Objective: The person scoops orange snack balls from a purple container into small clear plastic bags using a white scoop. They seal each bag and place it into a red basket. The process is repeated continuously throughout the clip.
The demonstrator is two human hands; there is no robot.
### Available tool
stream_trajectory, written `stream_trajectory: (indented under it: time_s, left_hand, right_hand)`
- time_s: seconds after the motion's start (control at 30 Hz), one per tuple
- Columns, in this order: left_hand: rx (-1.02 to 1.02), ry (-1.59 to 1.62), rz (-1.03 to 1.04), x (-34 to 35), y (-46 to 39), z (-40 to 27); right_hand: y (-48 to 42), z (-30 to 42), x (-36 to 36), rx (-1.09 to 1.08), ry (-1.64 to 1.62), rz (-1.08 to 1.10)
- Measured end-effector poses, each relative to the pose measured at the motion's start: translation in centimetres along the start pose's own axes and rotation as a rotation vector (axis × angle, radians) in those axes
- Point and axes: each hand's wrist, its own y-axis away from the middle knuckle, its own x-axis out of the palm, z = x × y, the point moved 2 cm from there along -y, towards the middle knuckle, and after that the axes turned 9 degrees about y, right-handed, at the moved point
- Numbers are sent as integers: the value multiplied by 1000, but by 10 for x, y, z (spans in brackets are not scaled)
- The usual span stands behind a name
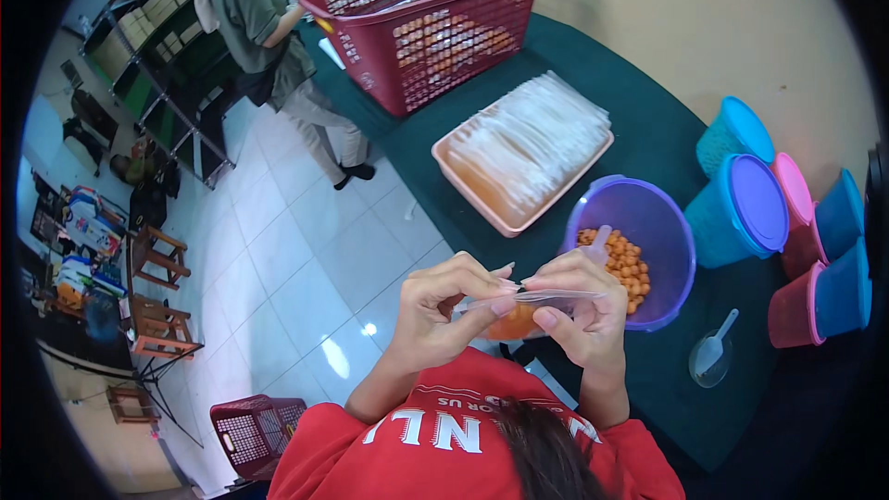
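Both hands pinch the top edge of a clear plastic bag (512,325) with orange contents, held before the red shirt. My left hand (455,305) grips the edge at the left of the picture, and my right hand (580,309) grips it at the right, thumbs towards the body. Just beyond my right hand stands a purple tub (670,257) holding small orange snack pieces (628,267) and a translucent scoop (599,243). Farther off, a peach plastic tray (479,212) holds a stack of clear plastic bags (535,139).
A maroon basket (375,48) with packed bags stands at the table's far end. Lidded tubs (722,208) line the right side, near a white scoop (712,351) on a small clear dish. A person (257,21) stands by the shelves; another maroon basket (257,430) is on the floor.
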Motion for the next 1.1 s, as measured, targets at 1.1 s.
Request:
stream_trajectory:
  time_s: [1.1]
  left_hand:
    - [-45, -466, -128, -252, -3, -37]
  right_hand:
    - [-138, -72, 216, -170, 103, 346]
